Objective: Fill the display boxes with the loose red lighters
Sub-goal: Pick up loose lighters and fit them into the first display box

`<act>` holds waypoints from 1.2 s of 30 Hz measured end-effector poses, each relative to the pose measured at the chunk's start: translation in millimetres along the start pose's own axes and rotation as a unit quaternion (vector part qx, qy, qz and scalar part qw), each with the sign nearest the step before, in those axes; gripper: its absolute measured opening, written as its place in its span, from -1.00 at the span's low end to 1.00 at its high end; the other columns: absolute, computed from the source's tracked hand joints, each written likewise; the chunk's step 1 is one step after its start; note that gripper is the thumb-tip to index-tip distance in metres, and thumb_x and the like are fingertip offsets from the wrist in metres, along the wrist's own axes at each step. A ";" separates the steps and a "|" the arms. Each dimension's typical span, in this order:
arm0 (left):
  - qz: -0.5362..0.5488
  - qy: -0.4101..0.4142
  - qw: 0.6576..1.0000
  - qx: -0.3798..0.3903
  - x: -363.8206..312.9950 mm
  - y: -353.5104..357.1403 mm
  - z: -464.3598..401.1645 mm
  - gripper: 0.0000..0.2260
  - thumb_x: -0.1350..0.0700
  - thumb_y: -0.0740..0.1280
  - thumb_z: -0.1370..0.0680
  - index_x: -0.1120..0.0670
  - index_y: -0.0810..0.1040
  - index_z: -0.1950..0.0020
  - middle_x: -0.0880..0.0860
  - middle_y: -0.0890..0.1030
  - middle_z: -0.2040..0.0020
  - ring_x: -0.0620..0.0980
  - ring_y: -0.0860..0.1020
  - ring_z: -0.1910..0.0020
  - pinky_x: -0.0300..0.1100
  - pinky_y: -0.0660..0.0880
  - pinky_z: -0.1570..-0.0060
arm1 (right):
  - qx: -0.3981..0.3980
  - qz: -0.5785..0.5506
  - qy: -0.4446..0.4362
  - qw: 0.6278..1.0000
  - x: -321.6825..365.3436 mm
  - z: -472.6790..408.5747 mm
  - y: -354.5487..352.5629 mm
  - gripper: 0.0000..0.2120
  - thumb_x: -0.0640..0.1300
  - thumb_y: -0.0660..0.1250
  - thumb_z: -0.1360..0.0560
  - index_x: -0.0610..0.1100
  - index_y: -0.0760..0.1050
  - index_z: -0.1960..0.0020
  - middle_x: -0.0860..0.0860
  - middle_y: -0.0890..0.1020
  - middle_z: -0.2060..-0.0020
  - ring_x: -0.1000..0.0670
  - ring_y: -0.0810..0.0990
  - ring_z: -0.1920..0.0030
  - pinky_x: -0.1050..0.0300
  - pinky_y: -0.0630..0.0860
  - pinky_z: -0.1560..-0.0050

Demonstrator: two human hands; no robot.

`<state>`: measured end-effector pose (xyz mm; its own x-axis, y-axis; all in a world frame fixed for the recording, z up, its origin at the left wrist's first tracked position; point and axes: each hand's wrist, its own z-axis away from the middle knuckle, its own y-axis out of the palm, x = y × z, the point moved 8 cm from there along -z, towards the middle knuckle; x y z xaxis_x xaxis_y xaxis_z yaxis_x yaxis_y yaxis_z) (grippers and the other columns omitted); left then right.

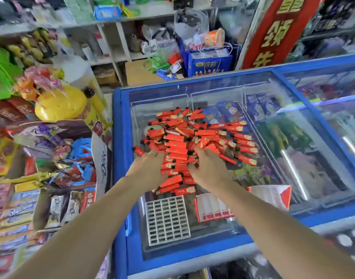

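A heap of loose red lighters (194,135) lies on the glass lid of a blue chest freezer (120,158). My left hand (148,168) rests on the heap's near left side, fingers curled down into the lighters. My right hand (209,166) lies on the near right side, fingers likewise curled among them. Whether either hand grips a lighter is hidden. Close to me on the glass sits a white grid tray (167,220) with empty slots. To its right lies a red and white display box (213,208), and another opened box (273,195) beyond it.
Left of the freezer stand crowded racks of snacks and sweets (51,158), with a yellow bag (60,103) above. Shelves of goods (132,37) fill the back. A red banner (277,31) hangs at the right. A second freezer lid (333,117) continues rightward.
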<state>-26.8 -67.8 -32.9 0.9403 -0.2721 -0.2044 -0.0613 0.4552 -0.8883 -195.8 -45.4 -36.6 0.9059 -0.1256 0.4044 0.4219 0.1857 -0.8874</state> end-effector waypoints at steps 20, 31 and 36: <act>0.435 -0.206 0.877 0.000 19.5 44.6 -60.2 -0.61 -0.03 0.26 -0.64 0.18 0.55 0.27 0.12 0.62 0.33 0.10 0.59 0.33 -0.08 0.53 0.17 | 0.029 0.014 -0.084 0.996 9.0 -63.7 50.9 -0.87 -0.12 0.32 -0.59 -0.17 0.56 -0.06 -0.05 0.64 0.08 -0.10 0.60 0.02 0.05 0.49 0.05; 0.655 -0.304 0.687 -0.074 46.4 54.1 -75.2 -0.89 0.18 0.30 -0.59 0.15 0.55 0.12 0.02 0.58 0.47 0.10 0.55 0.29 0.09 0.61 -0.01 | -0.085 -0.021 -0.133 0.987 31.4 -84.2 11.1 -0.83 -0.19 0.41 -0.52 -0.15 0.53 -0.09 -0.04 0.59 0.01 -0.07 0.56 0.02 0.07 0.50 0.08; 0.557 -0.258 0.789 -0.042 42.2 49.9 -79.7 -0.89 0.12 0.30 -0.58 0.15 0.54 0.02 0.04 0.57 0.39 -0.04 0.54 0.42 -0.14 0.56 0.26 | 0.005 0.199 -0.127 0.972 33.7 -109.6 32.9 -0.60 -0.10 0.42 -0.55 -0.15 0.42 -0.33 -0.10 0.55 -0.13 -0.14 0.53 -0.14 0.02 0.44 -0.08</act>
<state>-16.8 -124.2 -118.7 0.2983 0.6476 -0.7012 -0.9464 0.1057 -0.3051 -155.4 -150.4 -76.3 0.9768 0.2019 0.0717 0.0348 0.1806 -0.9829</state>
